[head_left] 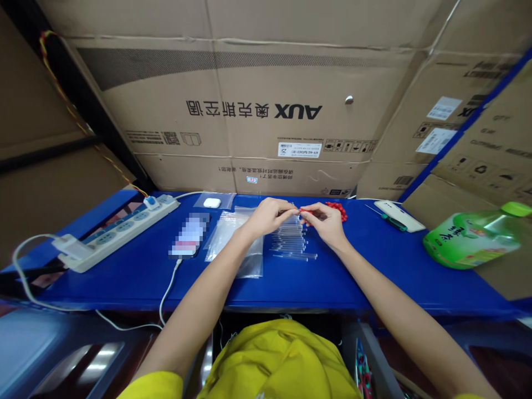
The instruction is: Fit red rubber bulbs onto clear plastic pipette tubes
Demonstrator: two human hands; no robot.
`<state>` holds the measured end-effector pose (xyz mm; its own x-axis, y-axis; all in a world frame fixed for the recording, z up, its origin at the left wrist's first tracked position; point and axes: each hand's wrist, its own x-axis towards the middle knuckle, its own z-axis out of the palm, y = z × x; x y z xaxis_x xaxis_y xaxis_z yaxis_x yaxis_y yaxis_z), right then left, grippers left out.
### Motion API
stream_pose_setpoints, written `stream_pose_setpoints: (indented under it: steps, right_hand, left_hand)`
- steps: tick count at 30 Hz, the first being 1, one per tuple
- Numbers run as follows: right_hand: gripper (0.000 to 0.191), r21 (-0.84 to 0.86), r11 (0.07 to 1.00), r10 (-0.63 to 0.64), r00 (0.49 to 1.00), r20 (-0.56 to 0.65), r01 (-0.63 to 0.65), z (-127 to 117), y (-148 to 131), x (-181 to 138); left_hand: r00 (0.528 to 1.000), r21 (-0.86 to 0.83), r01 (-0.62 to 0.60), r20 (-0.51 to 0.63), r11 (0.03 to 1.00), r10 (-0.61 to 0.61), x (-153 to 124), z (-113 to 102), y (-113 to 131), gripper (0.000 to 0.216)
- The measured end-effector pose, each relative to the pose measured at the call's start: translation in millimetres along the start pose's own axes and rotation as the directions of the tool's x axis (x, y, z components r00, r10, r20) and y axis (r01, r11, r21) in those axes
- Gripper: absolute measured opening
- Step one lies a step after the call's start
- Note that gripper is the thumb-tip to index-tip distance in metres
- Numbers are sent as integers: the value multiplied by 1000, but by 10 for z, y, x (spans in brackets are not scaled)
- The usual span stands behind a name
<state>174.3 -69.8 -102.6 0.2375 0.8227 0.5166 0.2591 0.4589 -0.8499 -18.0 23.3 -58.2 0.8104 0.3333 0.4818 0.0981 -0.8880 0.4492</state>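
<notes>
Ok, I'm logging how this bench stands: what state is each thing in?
Left hand: fingertips closed together; anything held is hard to see
Right hand: pinching a small red piece
Other red pieces: heaped
Clear tubes: lying loose, bunched together
Plastic bags: flat, overlapping
Phone: screen lit, cable plugged in
Power strip: plugs in
Small white case: shut
Green-handled tool: lying down
Bottle: cap on
Cardboard: print upside down

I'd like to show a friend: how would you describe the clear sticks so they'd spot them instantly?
Find the blue table, then look at its middle, near the left hand. The clear sticks lie side by side there, just right of the flat clear bags. Unlike those bags, they are slim and straight; unlike the red pieces, colourless.
</notes>
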Motion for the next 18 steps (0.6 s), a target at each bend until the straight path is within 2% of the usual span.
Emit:
stream_pose_setpoints:
  steps: [4, 9, 14, 18]
  right_hand:
    - [24, -114, 991, -75, 997, -3, 74, -23, 14, -17]
    - [21, -232, 959, -160, 987, 28, 162, -67, 32, -30]
    - [23, -85, 993, -87, 996, -19, 85, -15, -18, -29]
    - [23, -28, 998, -52, 999, -10, 52, 27, -40, -30]
  left_hand:
    - [997, -129, 71, 15, 989, -70, 1, 2, -18, 40]
    - [996, -132, 91, 35, 987, -87, 3, 16, -13, 36]
    - [995, -270, 96, 37, 958, -89, 7, 14, 0, 35]
    - [993, -251, 108, 74, 962, -92, 1, -5, -8, 36]
